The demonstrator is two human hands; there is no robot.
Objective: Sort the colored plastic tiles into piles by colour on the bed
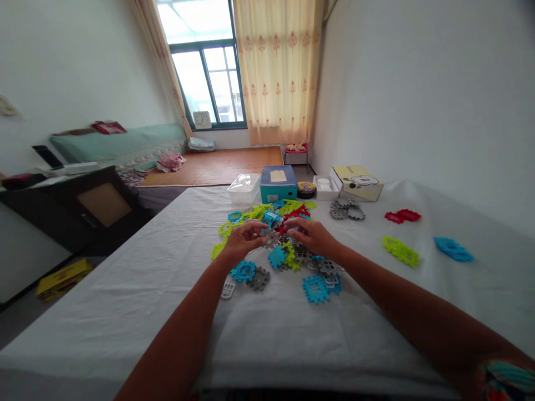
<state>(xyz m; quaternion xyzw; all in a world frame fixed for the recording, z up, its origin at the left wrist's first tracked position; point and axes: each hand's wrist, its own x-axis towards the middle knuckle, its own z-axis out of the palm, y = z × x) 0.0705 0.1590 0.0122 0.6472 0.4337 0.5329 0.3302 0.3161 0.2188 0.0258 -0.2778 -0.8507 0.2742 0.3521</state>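
Note:
A heap of flat plastic interlocking tiles (288, 223) in blue, lime, red and grey lies in the middle of a white-clothed table (146, 289). My left hand (242, 238) and my right hand (314, 236) meet over the heap. Both pinch the same grey tile (271, 239) from opposite sides. Blue and grey tiles (251, 274) lie just in front of my left wrist, and a blue tile (315, 288) lies under my right forearm.
Sorted small piles sit to the right: grey tiles (346, 210), red tiles (402, 216), lime tiles (400, 250), blue tiles (453, 249). At the table's far edge stand a clear tub (244, 189), a blue box (278, 184), a white box (325, 187) and a yellow box (360, 181). A dark cabinet (79, 206) is at left.

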